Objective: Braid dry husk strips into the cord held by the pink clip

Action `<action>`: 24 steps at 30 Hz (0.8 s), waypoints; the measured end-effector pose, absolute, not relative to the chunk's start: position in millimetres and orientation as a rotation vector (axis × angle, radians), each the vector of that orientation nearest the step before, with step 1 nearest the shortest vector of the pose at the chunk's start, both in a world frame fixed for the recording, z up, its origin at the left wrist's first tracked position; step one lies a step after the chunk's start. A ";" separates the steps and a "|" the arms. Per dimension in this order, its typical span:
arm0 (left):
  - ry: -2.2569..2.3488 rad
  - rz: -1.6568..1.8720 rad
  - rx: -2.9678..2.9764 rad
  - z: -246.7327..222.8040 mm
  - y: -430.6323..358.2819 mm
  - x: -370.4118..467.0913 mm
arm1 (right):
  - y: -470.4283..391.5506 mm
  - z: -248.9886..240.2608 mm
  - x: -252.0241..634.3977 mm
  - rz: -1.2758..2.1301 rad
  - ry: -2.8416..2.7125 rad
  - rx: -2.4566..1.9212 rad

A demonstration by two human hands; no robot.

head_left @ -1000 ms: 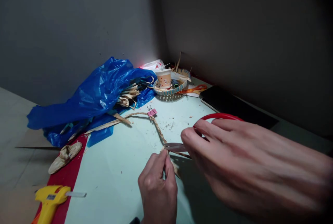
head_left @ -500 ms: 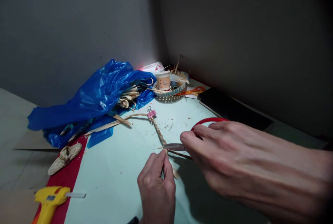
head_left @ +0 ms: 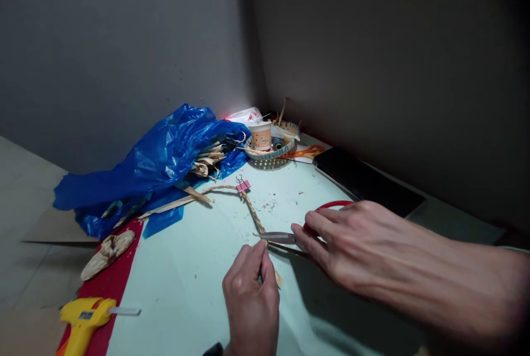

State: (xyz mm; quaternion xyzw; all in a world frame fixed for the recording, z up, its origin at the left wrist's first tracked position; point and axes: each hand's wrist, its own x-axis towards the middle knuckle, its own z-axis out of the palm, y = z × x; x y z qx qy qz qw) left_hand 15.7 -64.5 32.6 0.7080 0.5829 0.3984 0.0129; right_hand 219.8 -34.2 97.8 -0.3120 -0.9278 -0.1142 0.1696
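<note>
A thin braided cord of tan plant fibre (head_left: 253,213) lies on the pale green table, with a pink binder clip (head_left: 243,186) on it. My left hand (head_left: 252,284) pinches the cord's near end between thumb and fingers. In my right hand (head_left: 348,240) are red-handled scissors (head_left: 281,238), fingers wrapped round the handles. Their blades are slightly apart, pointing left at the cord just above my left fingertips. A short wisp of fibre sticks out left near the blade tips. Whether the blades touch the cord I cannot tell.
A blue plastic bag (head_left: 165,152) with dried strips lies at the back left. Behind stands a woven basket (head_left: 271,153) holding a paper cup (head_left: 261,136). A black flat object (head_left: 366,179) lies right. At left are a small woven sole (head_left: 108,254) and a yellow glue gun (head_left: 85,317).
The scissors in my right hand have shifted slightly right, and their blades now look more apart. My left hand keeps its pinch on the cord. The view has moved slightly.
</note>
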 end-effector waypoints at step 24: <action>1.793 1.178 1.314 39.4 -62.2 13.6 | 8.0 110.3 209.1 -0.257 -2.830 -1.328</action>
